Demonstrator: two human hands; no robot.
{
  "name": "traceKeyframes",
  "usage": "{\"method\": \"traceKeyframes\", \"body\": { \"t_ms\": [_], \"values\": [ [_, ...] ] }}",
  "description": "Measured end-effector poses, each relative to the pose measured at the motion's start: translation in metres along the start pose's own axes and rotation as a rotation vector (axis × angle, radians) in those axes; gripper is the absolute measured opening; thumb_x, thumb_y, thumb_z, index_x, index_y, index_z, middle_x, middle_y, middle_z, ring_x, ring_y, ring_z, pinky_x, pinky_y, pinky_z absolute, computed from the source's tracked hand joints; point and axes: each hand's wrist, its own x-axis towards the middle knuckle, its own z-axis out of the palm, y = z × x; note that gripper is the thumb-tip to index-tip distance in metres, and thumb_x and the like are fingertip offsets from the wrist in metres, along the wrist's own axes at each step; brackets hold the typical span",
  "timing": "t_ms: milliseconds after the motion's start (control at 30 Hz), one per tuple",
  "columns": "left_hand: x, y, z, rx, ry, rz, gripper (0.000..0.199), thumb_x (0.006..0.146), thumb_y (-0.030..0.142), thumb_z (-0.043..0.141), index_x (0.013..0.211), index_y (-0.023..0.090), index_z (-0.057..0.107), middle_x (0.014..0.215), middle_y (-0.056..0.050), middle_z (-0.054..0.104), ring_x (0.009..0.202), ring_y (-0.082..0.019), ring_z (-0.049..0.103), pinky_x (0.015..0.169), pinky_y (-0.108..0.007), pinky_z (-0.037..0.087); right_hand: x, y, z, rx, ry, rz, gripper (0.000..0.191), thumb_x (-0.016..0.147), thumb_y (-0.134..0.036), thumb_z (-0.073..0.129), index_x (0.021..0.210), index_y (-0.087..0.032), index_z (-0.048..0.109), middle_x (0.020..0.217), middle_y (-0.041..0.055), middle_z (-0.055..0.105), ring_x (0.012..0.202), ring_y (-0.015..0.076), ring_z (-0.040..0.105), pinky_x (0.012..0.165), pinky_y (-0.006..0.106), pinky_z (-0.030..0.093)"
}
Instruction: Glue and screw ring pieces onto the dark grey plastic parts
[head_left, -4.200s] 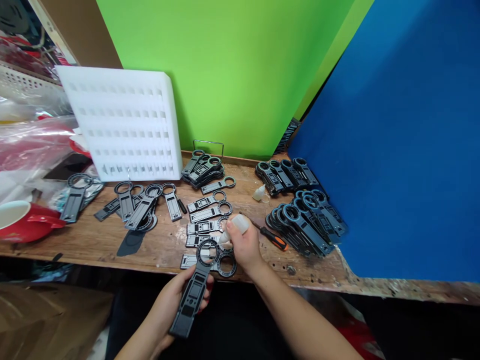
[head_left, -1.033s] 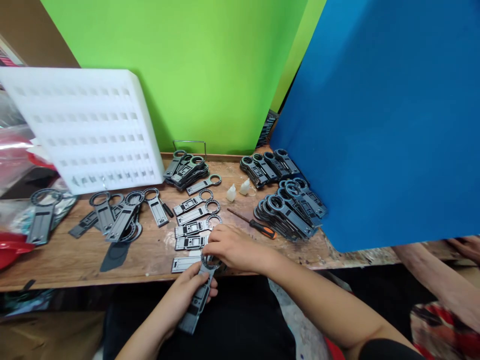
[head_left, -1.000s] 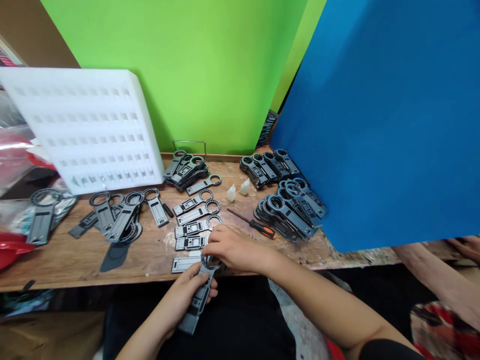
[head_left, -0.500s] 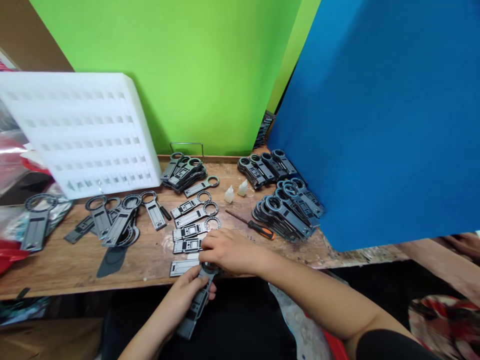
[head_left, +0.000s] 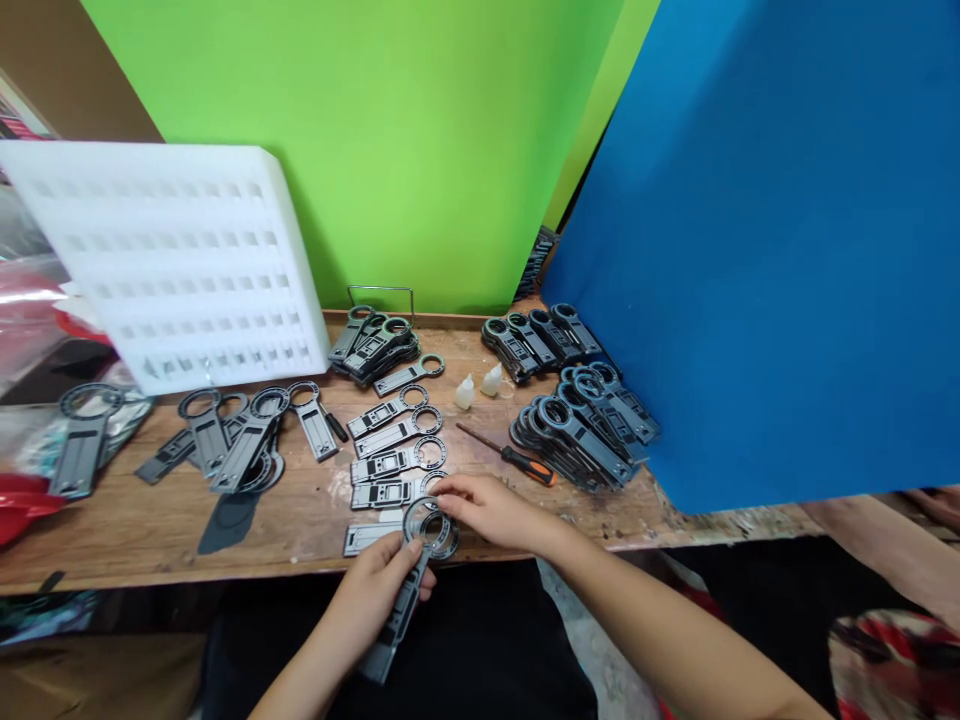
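My left hand (head_left: 382, 590) is closed around the shaft of a grey plastic part with a ring at one end (head_left: 405, 605). The part slants, its ring upward over the table's front edge and its long end down near my lap. At the ring's upper right rim, my right hand (head_left: 487, 510) has its fingertips pinched together. Just behind, a similar part (head_left: 366, 538) lies flat, its shaft partly hidden by my left hand. Several more ring-ended parts (head_left: 386, 465) lie in a column beyond it, rings to the right.
Piles of the same parts stand at the right (head_left: 577, 430), at the back (head_left: 375, 345) and at the left (head_left: 240, 435). A screwdriver (head_left: 525, 464) and two small whitish bottles (head_left: 465, 392) lie mid-table. A white foam block (head_left: 202, 265) leans at the back left; a blue panel (head_left: 787, 250) stands right.
My right hand has drawn back a little to the right, and the ring of the held part now shows. The left hand keeps its hold. The view has shifted slightly.
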Motion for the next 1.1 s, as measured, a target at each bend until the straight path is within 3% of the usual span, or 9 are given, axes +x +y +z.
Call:
{"method": "traceKeyframes", "body": {
  "t_ms": [100,200,333,533,633,867,967,1100],
  "values": [
    [0.000,0.000,0.001,-0.002,0.006,0.000,0.038,0.071,0.054,0.062,0.073,0.016,0.056,0.060,-0.003,0.066,0.054,-0.015,0.060,0.053,-0.024,0.043,0.001,0.011,0.007,0.275,-0.018,0.113,0.026,0.084,-0.028,0.054,0.106,-0.019,0.063,0.098,0.0044,0.068,0.086,0.0160,0.061,0.079,0.030,0.048],
    [-0.001,0.001,0.001,-0.005,0.000,-0.004,0.036,0.073,0.052,0.062,0.074,0.016,0.056,0.061,-0.003,0.066,0.055,-0.015,0.060,0.053,-0.025,0.043,0.007,0.015,0.013,0.387,0.010,0.145,0.023,0.079,-0.027,0.060,0.098,-0.017,0.066,0.087,0.0023,0.068,0.079,0.0148,0.060,0.076,0.029,0.047],
    [-0.001,0.000,0.000,-0.009,-0.003,0.008,0.037,0.073,0.053,0.060,0.075,0.016,0.056,0.063,-0.003,0.067,0.056,-0.015,0.061,0.054,-0.025,0.044,0.011,0.014,0.013,0.408,0.011,0.159,0.022,0.078,-0.031,0.061,0.092,-0.015,0.067,0.077,0.0003,0.066,0.069,0.0124,0.056,0.069,0.026,0.045],
    [-0.001,-0.003,-0.001,-0.021,0.013,-0.003,0.038,0.072,0.053,0.062,0.078,0.016,0.057,0.065,-0.004,0.068,0.057,-0.016,0.062,0.057,-0.027,0.045,0.005,0.005,0.002,0.456,-0.109,0.192,0.024,0.077,-0.034,0.062,0.093,-0.017,0.065,0.074,-0.0019,0.061,0.063,0.0099,0.051,0.060,0.022,0.040],
    [-0.002,-0.001,0.000,-0.032,0.003,0.000,0.038,0.073,0.053,0.061,0.081,0.016,0.057,0.066,-0.004,0.068,0.058,-0.015,0.061,0.056,-0.026,0.045,0.004,0.003,0.001,0.477,-0.130,0.199,0.018,0.076,-0.033,0.062,0.081,-0.016,0.062,0.064,-0.0045,0.055,0.057,0.0085,0.047,0.057,0.022,0.038],
    [-0.001,-0.001,0.004,-0.021,-0.027,0.014,0.040,0.073,0.056,0.060,0.078,0.016,0.055,0.065,-0.003,0.066,0.052,-0.012,0.057,0.048,-0.023,0.038,0.008,0.006,0.012,0.443,0.006,0.254,0.012,0.075,-0.022,0.056,0.065,-0.016,0.053,0.053,-0.0067,0.045,0.050,0.0073,0.040,0.050,0.020,0.031],
    [0.001,-0.006,0.002,-0.022,-0.016,0.010,0.041,0.072,0.057,0.060,0.077,0.016,0.054,0.064,-0.002,0.066,0.050,-0.012,0.056,0.047,-0.022,0.036,0.009,0.008,0.014,0.446,0.010,0.260,0.012,0.074,-0.024,0.056,0.066,-0.016,0.055,0.053,-0.0057,0.046,0.051,0.0078,0.041,0.050,0.020,0.032],
    [0.002,-0.008,0.001,0.012,-0.016,0.023,0.042,0.071,0.058,0.060,0.078,0.016,0.055,0.064,-0.003,0.067,0.051,-0.012,0.056,0.047,-0.022,0.037,0.010,0.008,0.015,0.516,-0.108,0.256,0.015,0.075,-0.030,0.054,0.078,-0.016,0.059,0.064,-0.0022,0.056,0.055,0.0101,0.047,0.054,0.023,0.037]
  ]
}}
